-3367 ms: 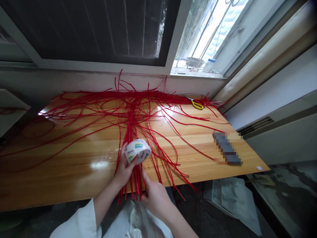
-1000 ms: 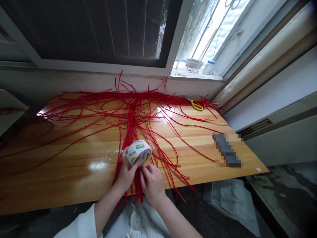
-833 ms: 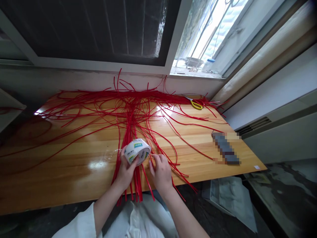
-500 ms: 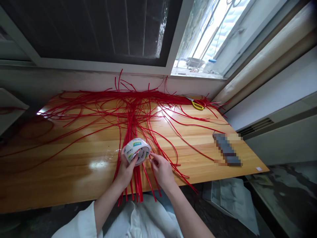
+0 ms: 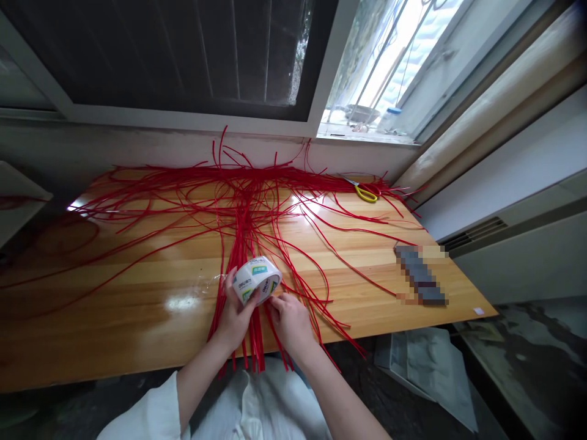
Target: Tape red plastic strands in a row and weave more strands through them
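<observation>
Left hand [image 5: 235,318] grips tape [image 5: 253,275], likely leaving the right hand [image 5: 293,324], fingers curled (can't tell on what), free among cords [image 5: 258,342]!

We record a loose white sleeve [image 5: 144,406], a creased white garment front [image 5: 279,403], and bare left hand [image 5: 235,319] and right hand [image 5: 292,324].

Wht tape roll [image 5: 255,274] w/ teal print, tilted over bunched red cords [image 5: 243,230], ends splayed
</observation>
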{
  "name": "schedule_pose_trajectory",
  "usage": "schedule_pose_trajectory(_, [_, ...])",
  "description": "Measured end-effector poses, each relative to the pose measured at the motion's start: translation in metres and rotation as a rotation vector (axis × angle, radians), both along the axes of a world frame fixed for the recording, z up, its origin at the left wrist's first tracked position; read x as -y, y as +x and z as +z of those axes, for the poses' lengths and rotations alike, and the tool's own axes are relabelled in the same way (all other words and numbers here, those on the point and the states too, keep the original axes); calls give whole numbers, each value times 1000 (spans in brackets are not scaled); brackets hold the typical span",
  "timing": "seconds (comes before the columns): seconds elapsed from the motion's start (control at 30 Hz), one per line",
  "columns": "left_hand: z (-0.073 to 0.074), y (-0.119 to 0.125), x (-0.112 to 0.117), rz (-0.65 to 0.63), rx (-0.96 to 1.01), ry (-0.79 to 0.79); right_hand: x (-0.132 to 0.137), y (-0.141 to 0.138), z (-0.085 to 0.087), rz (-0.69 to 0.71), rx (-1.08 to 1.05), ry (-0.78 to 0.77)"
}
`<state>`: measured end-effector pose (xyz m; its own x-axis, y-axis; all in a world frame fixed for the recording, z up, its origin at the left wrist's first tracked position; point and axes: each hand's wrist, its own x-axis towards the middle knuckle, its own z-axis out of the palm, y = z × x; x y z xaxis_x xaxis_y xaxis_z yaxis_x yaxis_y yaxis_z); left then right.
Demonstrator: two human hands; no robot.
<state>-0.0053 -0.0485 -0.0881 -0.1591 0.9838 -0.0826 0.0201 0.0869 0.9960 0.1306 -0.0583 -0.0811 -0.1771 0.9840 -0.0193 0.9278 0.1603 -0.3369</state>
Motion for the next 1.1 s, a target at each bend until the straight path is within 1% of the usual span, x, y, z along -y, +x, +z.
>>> schedule_pose_trajectory(0.1, [-2,-1,1,19,-11,4,1,-2,0,12,27,-1])
schedule_pose_trajectory(0.2, [-3,-1,2,41,-10,18,3,-5,1,-4,34,-18])
schedule_pose_trajectory(0.33, [-2,1,3,13,4,9,3,-8,4,0,39,-36])
schedule_pose_trajectory(0.43, [1,2,3,3,-9,9,3,-10,4,2,35,-13])
schedule_pose_trajectory(0.6, [2,1,3,-44,-38,-30,9,-16,-6,-20,29,73])
schedule_pose_trajectory(0.67, [2,1,4,-45,-56,-38,13,-18,-11,-23,36,102])
schedule_pose_trajectory(0.8, [2,1,3,-19,-64,-32,17,-16,-15,23,96,169])
schedule_pose_trajectory(0.9, [2,1,2,-27,-53,-44,17,-11,-15,78,143,225])
schedule_pose_trajectory(0.97, [1,1,2,-17,-50,-45,18,-8,-15,116,135,256])
schedule_pose_trajectory(1.1, [0,1,-1,46,-26,-41,19,-5,-20,169,114,291])
